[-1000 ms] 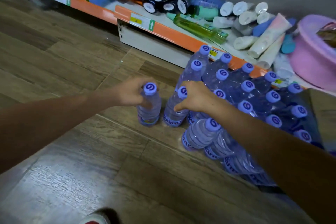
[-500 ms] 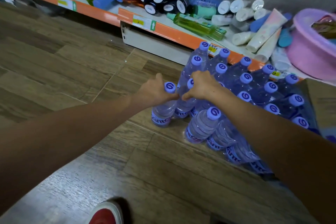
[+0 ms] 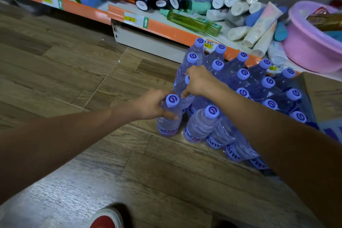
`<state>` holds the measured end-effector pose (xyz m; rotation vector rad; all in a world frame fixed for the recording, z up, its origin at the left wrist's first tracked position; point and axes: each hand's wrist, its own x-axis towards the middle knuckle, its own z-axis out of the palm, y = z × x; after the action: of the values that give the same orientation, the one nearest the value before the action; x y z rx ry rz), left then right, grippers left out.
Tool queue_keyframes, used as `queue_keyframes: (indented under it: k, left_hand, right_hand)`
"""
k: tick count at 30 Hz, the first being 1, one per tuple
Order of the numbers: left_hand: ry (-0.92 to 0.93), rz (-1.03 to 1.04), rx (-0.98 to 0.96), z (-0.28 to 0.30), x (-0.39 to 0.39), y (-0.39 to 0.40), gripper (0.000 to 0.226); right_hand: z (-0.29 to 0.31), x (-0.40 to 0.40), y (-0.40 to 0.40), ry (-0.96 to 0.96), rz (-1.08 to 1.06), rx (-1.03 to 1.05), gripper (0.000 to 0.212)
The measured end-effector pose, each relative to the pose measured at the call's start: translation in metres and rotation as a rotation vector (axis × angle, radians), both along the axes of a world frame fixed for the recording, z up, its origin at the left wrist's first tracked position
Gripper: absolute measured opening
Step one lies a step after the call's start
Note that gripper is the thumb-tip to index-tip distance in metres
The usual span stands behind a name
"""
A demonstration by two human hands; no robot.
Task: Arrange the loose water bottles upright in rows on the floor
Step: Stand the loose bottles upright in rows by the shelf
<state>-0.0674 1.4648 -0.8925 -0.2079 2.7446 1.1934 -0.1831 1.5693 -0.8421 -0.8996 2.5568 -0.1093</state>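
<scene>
Left hand [image 3: 150, 104]: we are gripping the neck of the front bottle [image 3: 169, 116], standing upright on the wood floor [image 3: 74, 65].
Right hand [image 3: 199, 81]: we are pinching the bottle behind [image 3: 182, 87], touching the rows of bottles [image 3: 259, 87].

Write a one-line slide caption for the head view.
Left hand and right hand each grip a water bottle beside upright rows on the wood floor.

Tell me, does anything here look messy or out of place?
Yes: the toiletry tubes and bottles lie tumbled in a heap on the low shelf, not standing. The water bottles on the floor stand upright in rows.
</scene>
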Motion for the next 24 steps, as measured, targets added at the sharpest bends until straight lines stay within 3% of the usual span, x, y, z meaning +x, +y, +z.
queue_keyframes:
  k: [10,17,20,24]
  left_hand:
    - [0.098,-0.031,-0.019,0.003,-0.009,0.021,0.051]
    - [-0.032,-0.068,0.009,0.008,-0.018,0.011,0.047]
    - [0.095,-0.013,0.087,0.018,-0.023,0.005,0.033]
    - [0.298,0.083,0.16,0.042,-0.043,0.004,0.045]
  right_hand:
    - [-0.013,-0.003,0.0,-0.011,0.033,-0.162,0.044]
    - [-0.013,-0.008,0.004,-0.115,0.03,-0.219,0.053]
    - [0.004,-0.017,0.008,-0.205,-0.053,-0.344,0.054]
    - [0.04,-0.035,0.034,-0.222,-0.12,-0.572,0.039]
